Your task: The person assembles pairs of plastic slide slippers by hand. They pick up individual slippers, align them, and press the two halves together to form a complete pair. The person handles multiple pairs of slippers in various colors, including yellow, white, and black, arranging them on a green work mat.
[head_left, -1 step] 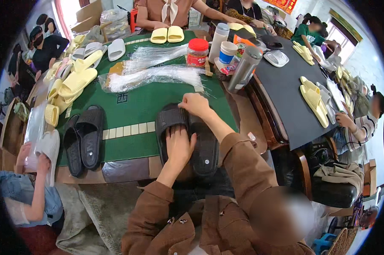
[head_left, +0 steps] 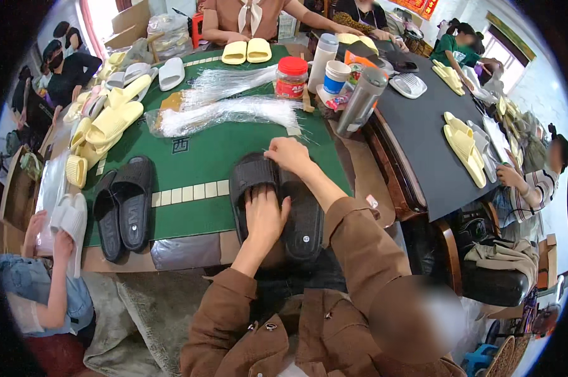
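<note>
- My left hand lies palm-down in the left black slipper, fingers run forward under its strap, thumb standing apart; fingertips hidden, so I cannot tell if they grip; likely there to steady the slipper and lift the strap a little
- My right hand is curled, thumb and forefinger drawn together by the strap's inner upper edge; cannot tell whether anything thin is pinched there
- Right black slipper lies close alongside, partly under my right forearm; toes of both point away, heels toward me, probably for an easy reach into the straps
- Both sit at the near edge of the green mat, right of another black pair
- White plastic strands lie beyond, perhaps kept within arm's reach
- Looks: matte black, thick-soled, broad finely ribbed strap, rounded heel; small white round sticker on the right one's heel
</note>
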A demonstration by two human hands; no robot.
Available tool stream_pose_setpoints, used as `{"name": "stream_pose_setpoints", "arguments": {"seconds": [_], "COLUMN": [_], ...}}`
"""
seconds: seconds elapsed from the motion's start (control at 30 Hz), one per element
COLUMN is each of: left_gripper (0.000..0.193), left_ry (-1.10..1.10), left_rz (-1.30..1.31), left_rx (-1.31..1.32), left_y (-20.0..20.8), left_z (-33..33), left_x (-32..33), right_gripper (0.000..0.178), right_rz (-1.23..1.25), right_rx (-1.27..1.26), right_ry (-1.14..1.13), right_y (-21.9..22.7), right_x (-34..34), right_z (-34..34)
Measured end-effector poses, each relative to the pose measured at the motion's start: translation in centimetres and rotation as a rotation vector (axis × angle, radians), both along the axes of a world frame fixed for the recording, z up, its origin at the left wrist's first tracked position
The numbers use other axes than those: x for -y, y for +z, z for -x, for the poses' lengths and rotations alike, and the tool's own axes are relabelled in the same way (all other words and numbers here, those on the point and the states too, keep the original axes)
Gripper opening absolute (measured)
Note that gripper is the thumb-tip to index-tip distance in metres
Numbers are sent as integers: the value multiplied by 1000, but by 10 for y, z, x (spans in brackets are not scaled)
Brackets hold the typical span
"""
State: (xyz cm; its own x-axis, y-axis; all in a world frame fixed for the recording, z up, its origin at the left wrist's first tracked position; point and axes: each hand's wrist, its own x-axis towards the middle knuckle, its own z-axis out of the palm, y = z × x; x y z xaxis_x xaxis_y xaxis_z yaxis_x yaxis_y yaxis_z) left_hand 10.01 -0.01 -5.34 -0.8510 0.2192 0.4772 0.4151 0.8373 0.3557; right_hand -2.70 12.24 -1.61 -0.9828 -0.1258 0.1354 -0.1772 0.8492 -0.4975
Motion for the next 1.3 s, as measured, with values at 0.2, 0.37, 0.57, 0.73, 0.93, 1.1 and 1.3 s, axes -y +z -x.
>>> {"name": "stream_pose_setpoints", "arguments": {"seconds": [0.2,0.37,0.57,0.73,0.93,1.1,1.3], "left_gripper": [44,15,23,27,26,26,22], "left_ry": [-35,-137,-220,-289,-226,-180,-74], "left_rz": [8,-328,-323,-375,-281,-489,-564], "left_rx": [-104,31,-101,269,285,369,373], "left_y": [35,91,66,48,40,47,45], "left_z": [-26,-11,101,117,95,95,97], "left_x": [11,26,30,11,16,18,9], "right_gripper": [21,18,17,20,22,18,12], "right_rz": [327,459,610,695,764,664,546], "right_rx": [-142,-290,-206,-179,-140,-139,-320], "right_ry": [20,25,25,-32,-37,19,63], "right_y": [-3,12,17,5,1,5,2], "right_x": [-10,-11,-3,-14,-12,-8,-3], "right_z": [-1,-13,-23,-16,-19,-25,-27]}}
